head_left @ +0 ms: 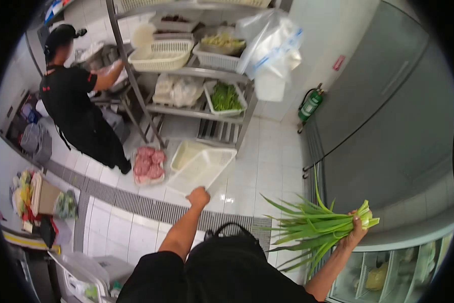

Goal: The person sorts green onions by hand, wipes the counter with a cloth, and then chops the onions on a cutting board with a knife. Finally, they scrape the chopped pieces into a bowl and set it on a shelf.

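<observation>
My left hand (pixel 199 196) is closed on the near edge of a white plastic basket (pixel 204 169), which is tilted above the tiled floor. Behind it lies another pale basket (pixel 184 153). On the right, my right hand (pixel 357 230) grips a bunch of green leafy stalks (pixel 315 224) near their pale ends, and the long leaves spread to the left. A tray of pink meat (pixel 148 165) rests on the floor just left of the baskets.
A metal shelf rack (pixel 199 108) holds baskets, greens (pixel 226 96) and a plastic bag (pixel 271 48). Another person (pixel 73 96) stands at the left. A fire extinguisher (pixel 311 102) is beside grey doors (pixel 388 116). A floor drain (pixel 121 194) crosses the tiles.
</observation>
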Demonstrator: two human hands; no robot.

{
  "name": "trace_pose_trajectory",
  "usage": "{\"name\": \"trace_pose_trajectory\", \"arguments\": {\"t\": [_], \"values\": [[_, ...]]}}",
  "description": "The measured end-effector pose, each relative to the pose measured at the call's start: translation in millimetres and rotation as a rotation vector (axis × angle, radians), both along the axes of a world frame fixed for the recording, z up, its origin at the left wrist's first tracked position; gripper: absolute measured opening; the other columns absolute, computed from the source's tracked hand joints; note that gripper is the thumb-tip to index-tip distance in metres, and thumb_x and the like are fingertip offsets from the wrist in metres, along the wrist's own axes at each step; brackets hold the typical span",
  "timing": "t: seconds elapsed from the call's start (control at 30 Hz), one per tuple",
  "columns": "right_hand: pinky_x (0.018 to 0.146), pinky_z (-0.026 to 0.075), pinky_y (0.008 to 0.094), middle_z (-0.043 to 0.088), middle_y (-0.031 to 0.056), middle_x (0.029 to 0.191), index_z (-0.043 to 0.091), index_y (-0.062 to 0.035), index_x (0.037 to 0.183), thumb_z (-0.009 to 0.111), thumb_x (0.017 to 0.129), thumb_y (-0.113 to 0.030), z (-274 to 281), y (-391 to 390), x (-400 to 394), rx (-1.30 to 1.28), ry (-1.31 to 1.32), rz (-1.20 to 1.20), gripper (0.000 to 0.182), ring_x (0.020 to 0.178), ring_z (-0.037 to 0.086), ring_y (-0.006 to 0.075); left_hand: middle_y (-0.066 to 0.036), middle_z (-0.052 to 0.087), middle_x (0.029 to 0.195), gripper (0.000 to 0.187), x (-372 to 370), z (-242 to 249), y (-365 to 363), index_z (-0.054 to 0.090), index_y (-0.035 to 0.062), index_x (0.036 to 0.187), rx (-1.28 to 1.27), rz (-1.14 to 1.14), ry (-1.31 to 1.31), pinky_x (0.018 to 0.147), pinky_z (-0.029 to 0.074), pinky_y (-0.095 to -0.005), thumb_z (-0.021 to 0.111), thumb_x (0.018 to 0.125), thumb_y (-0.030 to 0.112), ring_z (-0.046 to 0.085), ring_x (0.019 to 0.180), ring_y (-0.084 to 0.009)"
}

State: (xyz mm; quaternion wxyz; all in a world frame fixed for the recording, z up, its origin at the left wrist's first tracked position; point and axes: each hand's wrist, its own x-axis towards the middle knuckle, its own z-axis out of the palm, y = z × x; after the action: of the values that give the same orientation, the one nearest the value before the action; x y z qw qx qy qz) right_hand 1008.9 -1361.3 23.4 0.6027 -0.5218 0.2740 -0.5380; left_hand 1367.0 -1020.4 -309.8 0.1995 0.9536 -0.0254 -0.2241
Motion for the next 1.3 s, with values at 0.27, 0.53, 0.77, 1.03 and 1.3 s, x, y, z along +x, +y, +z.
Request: {"name": "trace_pose_trajectory", "arguments": {"t": [0.27,0.53,0.77,1.03,1.3], "values": [[0.083,0.056,0.0354,0.062,0.0135,0.101,0.044,-0.0014,0.143,0.071,0.084,-0.002,-42,-108,136,0.086,0.160,0.184,0.065,0.088,0.063,0.0214,-0.008,0.077,0.106,0.022,79,-29,-89,0.075,0.0158,0.104,0.113,0.119,-0.097,0.095,0.042,-0.0607,0.061,0.088,0.020,0.071,0.109,-0.0270],[0.083,0.055,0.0359,0.061,0.0125,0.099,0.044,-0.0026,0.140,0.078,0.080,-0.011,-48,-235,291,-0.034,0.372,0.329,0.069,0.089,0.062,0.0209,-0.005,0.076,0.110,0.023,218,-108,-212,0.076,0.0177,0.107,0.246,0.132,0.012,0.092,0.047,-0.0549,0.062,0.090,0.020,0.069,0.110,-0.0260],[0.078,0.053,0.0367,0.062,0.0109,0.093,0.047,-0.0047,0.132,0.082,0.079,-0.015,-57,-284,342,-0.169,0.509,0.450,0.065,0.082,0.062,0.0208,-0.023,0.057,0.135,0.049,295,-181,-265,0.065,0.0104,0.133,-0.115,-0.028,-0.185,0.104,0.051,-0.0463,0.068,0.084,0.013,0.055,0.126,-0.0406],[0.073,0.056,0.0361,0.061,0.0092,0.089,0.046,-0.0060,0.122,0.090,0.074,-0.023,-67,-237,374,-0.201,0.574,0.774,0.067,0.080,0.065,0.0206,-0.021,0.066,0.131,0.052,212,-176,-231,0.061,0.0115,0.137,-0.476,0.171,0.080,0.104,0.049,-0.0487,0.071,0.091,0.034,0.061,0.122,-0.0400],[0.081,0.060,0.0373,0.058,0.0082,0.103,0.047,-0.0053,0.120,0.087,0.075,-0.013,-77,-51,420,-0.183,0.510,1.607,0.061,0.087,0.069,0.0213,-0.023,0.069,0.126,0.054,-186,-121,-73,0.065,0.0080,0.135,-0.273,0.644,0.357,0.102,0.052,-0.0496,0.062,0.090,0.038,0.065,0.117,-0.0418]]}}
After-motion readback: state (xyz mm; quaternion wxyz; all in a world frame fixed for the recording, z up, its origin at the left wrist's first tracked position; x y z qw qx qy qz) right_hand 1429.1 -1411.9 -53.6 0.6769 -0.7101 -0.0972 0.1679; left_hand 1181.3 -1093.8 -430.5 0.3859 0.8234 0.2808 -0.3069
